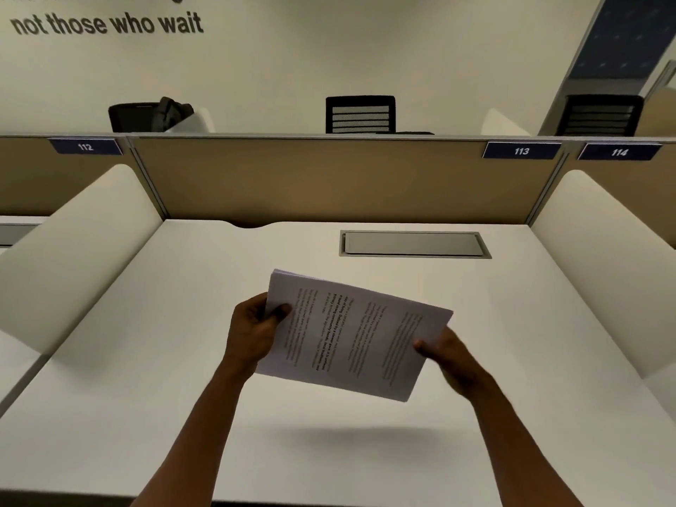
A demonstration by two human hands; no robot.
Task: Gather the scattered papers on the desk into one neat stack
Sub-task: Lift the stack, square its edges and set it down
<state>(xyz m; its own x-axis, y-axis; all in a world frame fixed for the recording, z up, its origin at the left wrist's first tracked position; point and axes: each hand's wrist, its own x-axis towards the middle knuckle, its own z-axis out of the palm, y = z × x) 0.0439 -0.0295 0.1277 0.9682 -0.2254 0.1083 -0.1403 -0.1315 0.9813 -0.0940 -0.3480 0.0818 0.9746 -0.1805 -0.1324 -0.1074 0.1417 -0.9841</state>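
Note:
A stack of printed white papers (351,334) hangs in the air above the middle of the white desk (183,323), tilted and turned sideways. My left hand (252,331) grips the stack's left edge, thumb on top. My right hand (450,356) holds the right edge, thumb on the top sheet. The sheets lie closely together, with slightly uneven edges at the upper left corner. The stack's shadow falls on the desk below it. No loose sheets show on the desk.
A grey cable flap (415,244) is set into the desk at the back right. A tan partition (329,177) closes the far side, and white side dividers (73,250) (603,268) flank the desk. Black chairs (360,113) stand behind the partition.

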